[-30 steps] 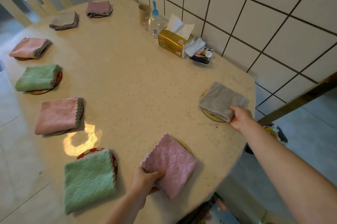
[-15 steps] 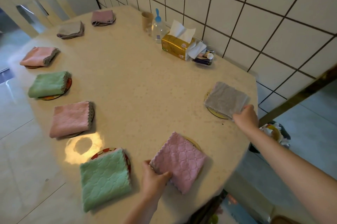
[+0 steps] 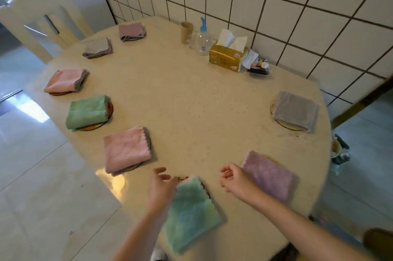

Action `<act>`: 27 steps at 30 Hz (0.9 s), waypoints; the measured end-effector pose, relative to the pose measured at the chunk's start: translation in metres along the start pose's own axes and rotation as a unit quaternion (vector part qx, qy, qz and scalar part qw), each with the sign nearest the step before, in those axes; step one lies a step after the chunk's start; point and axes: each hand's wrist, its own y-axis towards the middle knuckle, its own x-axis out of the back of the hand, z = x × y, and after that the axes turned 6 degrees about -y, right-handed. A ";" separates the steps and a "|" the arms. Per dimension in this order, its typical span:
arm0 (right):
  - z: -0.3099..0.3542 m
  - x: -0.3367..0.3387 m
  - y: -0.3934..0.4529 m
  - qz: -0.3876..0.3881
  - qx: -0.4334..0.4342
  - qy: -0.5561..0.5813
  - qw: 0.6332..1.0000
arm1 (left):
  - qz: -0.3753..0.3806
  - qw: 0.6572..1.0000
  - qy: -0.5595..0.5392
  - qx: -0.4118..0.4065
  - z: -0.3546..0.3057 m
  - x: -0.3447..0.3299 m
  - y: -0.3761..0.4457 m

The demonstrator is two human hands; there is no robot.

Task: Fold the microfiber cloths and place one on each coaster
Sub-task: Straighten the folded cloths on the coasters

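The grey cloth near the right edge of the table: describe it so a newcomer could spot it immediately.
Start at the gold tissue box by the tiled wall and follow the table edge toward the person. The first cloth there is the grey cloth, folded on a yellow-rimmed coaster. It sits alone, apart from the lilac cloth nearer the right hand.

Soft, even daylight is seen throughout, with a bright glare patch on the table (image 3: 110, 177) near its left edge. Motion blur is noticed on the nearest green cloth (image 3: 191, 211). Wall tiles (image 3: 287, 16) are bent by wide-angle distortion.
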 end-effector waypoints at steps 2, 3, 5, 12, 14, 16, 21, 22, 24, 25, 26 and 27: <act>0.014 -0.037 -0.008 0.016 -0.046 -0.045 0.998 | -0.009 1.000 -0.023 0.020 -0.004 0.046 0.031; 0.017 -0.048 -0.010 0.017 -0.064 -0.070 0.995 | -0.013 0.999 -0.037 0.026 -0.006 0.064 0.044; 0.028 -0.066 -0.014 -0.010 -0.084 -0.121 0.989 | -0.018 0.996 -0.062 0.056 -0.008 0.101 0.074; 0.046 -0.085 -0.026 -0.049 -0.135 -0.207 0.968 | -0.047 0.977 -0.131 0.165 -0.026 0.160 0.140; 0.046 -0.092 -0.028 -0.047 -0.149 -0.220 0.963 | -0.029 0.977 -0.110 0.180 -0.033 0.160 0.145; 0.049 -0.094 -0.029 -0.055 -0.162 -0.214 0.962 | -0.019 0.978 -0.105 0.178 -0.033 0.157 0.152; 0.057 -0.085 -0.026 -0.011 -0.174 -0.125 0.977 | -0.033 0.973 -0.131 0.185 -0.040 0.154 0.163; 0.057 -0.083 -0.024 0.010 -0.169 -0.086 0.982 | -0.026 0.973 -0.134 0.186 -0.041 0.155 0.168; 0.059 -0.081 -0.025 0.057 -0.167 0.001 0.984 | -0.016 0.971 -0.140 0.192 -0.043 0.155 0.173; 0.063 -0.080 -0.027 0.077 -0.164 0.027 0.983 | -0.014 0.972 -0.133 0.194 -0.045 0.156 0.175; 0.063 -0.079 -0.027 0.085 -0.163 0.043 0.982 | -0.014 0.975 -0.118 0.189 -0.045 0.156 0.176; 0.063 -0.079 -0.029 0.083 -0.162 0.060 0.981 | -0.010 0.977 -0.106 0.186 -0.046 0.156 0.177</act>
